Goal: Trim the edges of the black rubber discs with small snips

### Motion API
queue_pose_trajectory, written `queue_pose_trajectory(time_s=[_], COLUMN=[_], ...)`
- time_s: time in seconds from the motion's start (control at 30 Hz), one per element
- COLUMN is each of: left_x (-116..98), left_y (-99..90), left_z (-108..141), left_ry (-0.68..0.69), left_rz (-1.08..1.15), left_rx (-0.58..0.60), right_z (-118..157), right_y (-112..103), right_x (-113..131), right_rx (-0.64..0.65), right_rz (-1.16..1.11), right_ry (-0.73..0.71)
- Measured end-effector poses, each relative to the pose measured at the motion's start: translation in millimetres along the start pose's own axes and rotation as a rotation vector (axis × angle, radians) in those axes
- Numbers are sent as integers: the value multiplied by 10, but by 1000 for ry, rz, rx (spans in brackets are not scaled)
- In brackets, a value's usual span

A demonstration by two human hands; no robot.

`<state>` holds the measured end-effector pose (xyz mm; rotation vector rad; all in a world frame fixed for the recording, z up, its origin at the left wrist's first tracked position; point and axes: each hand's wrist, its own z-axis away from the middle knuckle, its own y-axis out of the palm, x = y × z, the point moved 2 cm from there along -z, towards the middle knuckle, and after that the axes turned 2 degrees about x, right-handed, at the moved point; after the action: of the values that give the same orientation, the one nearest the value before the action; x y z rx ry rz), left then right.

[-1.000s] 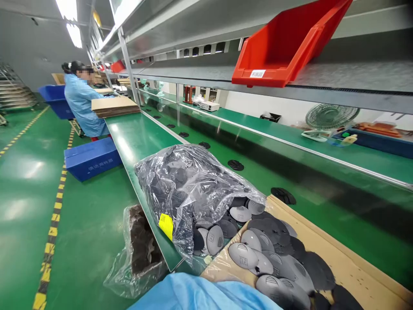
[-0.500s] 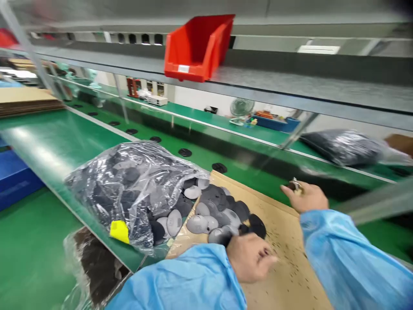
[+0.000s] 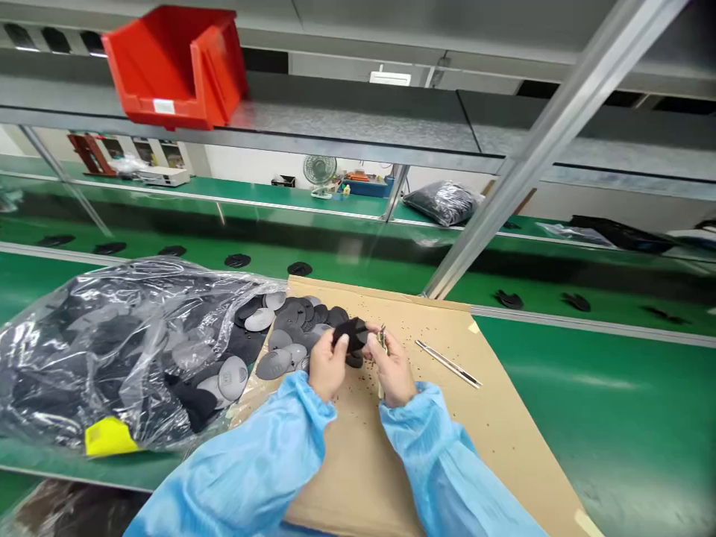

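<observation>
My left hand (image 3: 328,364) is closed on a dark oval pad (image 3: 351,335), thumb on top, held above the cardboard sheet (image 3: 358,477). Close against it on the right, my right hand (image 3: 394,369) grips a small metal tool (image 3: 382,340) with a pale yellowish body; its exact kind is hard to make out. The tool's tip is near the pad's right edge. Left of my hands lies a heap of grey and black oval pads (image 3: 289,354), spilling from a clear plastic bag (image 3: 128,328) with a yellow tag (image 3: 109,436).
A slim knife-like strip (image 3: 448,364) lies on the cardboard among dark crumbs. Behind, black pads (image 3: 238,260) sit spaced along a green belt (image 3: 358,261). A slanted metal post (image 3: 537,164) stands to the right. Overhead, a red bin (image 3: 179,71) rests on a shelf (image 3: 347,112).
My hands have come together above the cardboard; before, they were apart, the left low by the heap. The left now holds a pad up. The view has swung right.
</observation>
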<state>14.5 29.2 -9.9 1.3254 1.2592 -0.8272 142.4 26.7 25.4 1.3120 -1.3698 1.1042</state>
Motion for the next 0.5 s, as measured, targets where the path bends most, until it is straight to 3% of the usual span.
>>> queue_pose_trajectory(time_s=[0.07, 0.17, 0.33, 0.5], left_x=[10, -25, -109, -132], left_y=[-27, -39, -64, -81], left_z=[-49, -86, -81, -91], left_ry=[-70, -215, -330, -412], left_rz=[137, 338, 410, 498], left_rx=[-68, -69, -44, 37], right_z=[-28, -86, -98, 30], right_y=[-96, -228, -291, -227], right_x=[-85, -246, -391, -150], right_rx=[-125, -231, -98, 44], right_rz=[52, 145, 214, 493], right_ry=[-83, -136, -92, -414])
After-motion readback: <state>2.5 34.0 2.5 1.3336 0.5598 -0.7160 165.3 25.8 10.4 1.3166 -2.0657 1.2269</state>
